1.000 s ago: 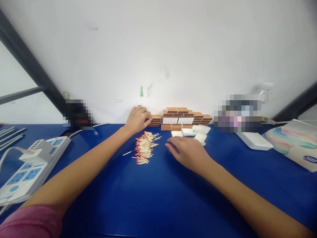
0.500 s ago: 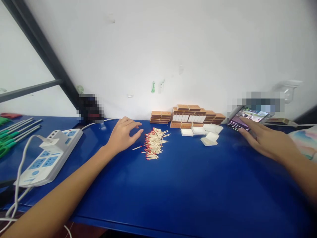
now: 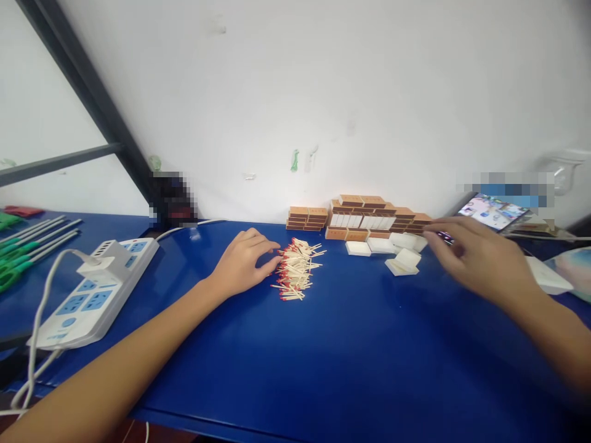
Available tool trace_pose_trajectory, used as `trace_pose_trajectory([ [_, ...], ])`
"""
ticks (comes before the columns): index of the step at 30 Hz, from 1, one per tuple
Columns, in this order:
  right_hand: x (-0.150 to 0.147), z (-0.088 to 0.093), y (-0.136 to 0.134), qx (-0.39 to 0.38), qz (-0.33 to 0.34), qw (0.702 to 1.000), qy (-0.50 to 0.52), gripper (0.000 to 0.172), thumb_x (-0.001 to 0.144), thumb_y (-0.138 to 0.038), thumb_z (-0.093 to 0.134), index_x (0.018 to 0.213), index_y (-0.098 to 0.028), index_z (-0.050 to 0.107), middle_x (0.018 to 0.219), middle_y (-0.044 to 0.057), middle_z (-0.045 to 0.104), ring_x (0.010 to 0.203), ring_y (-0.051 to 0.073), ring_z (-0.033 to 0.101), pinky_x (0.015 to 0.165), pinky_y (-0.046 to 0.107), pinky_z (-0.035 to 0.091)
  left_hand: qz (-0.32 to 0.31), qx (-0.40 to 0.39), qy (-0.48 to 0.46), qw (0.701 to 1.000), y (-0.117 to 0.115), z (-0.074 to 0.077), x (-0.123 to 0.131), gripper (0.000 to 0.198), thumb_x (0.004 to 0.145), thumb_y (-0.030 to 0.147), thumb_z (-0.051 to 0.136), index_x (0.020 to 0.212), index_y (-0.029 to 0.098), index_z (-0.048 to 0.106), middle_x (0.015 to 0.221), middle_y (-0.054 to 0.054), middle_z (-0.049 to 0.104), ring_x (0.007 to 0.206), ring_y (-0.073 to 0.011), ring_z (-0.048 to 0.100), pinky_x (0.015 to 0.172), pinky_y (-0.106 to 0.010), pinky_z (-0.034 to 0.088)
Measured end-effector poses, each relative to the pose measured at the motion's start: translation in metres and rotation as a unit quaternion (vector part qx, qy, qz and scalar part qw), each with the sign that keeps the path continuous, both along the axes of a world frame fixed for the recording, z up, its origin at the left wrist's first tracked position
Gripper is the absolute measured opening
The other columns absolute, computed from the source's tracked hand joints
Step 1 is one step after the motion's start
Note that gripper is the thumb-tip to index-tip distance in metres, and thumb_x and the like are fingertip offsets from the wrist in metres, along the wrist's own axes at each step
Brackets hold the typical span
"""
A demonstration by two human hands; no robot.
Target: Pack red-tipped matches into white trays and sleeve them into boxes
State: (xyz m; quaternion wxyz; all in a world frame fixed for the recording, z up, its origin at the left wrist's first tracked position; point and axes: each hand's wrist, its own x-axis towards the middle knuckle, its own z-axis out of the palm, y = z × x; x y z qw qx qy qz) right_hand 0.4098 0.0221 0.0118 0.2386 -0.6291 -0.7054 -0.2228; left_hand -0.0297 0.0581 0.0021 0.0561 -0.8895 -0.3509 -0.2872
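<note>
My left hand [image 3: 247,261] rests at the left side of a pile of red-headed matches [image 3: 299,271]. Its thumb and index finger are apart, their tips at the match heads, with nothing visibly held. My right hand [image 3: 480,258], slightly blurred, hovers in front of a lit phone [image 3: 492,212], its fingers partly stretched out and holding nothing I can see. Just left of its fingertips lie several white matchbox trays [image 3: 357,248], one [image 3: 401,263] nearer me. Behind them brown matchboxes [image 3: 362,202] are stacked against the wall, with a smaller stack [image 3: 307,216] to the left.
A white power strip [image 3: 104,307] with a plugged charger [image 3: 105,271] and cables occupies the left side. Green-handled metal tools [image 3: 28,261] lie beyond it. The blue table [image 3: 323,357] meets a white wall [image 3: 258,111]. A white object [image 3: 547,275] sits beyond my right wrist.
My right hand has left the phone screen and moved left towards the trays; the screen picture differs. My left hand has come closer to the matches, and the loose match no longer shows.
</note>
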Motion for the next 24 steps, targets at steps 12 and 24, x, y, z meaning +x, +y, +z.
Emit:
trace_pose_trajectory([
  [12, 0.004, -0.002, 0.024, -0.048, -0.104, 0.993, -0.021, 0.056, 0.102, -0.052, 0.039, 0.146, -0.020, 0.054, 0.144, 0.012, 0.064, 0.111, 0.033, 0.069, 0.075, 0.041, 0.051, -0.032, -0.010, 0.001, 0.999, -0.009, -0.004, 0.007, 0.021, 0.101, 0.035, 0.058, 0.110, 0.022, 0.072, 0.097, -0.004, 0.075, 0.094, -0.0215, 0.061, 0.082, -0.038, 0.046],
  [24, 0.078, -0.018, 0.013, -0.060, -0.169, 0.984, 0.004, 0.065, 0.102, -0.058, 0.034, 0.154, -0.022, 0.049, 0.149, 0.015, 0.059, 0.126, 0.038, 0.063, 0.092, 0.049, 0.054, -0.056, 0.002, -0.009, 0.998, -0.012, -0.003, 0.010, 0.020, 0.101, 0.035, 0.058, 0.109, 0.021, 0.070, 0.098, -0.004, 0.076, 0.094, -0.0213, 0.061, 0.083, -0.039, 0.047],
])
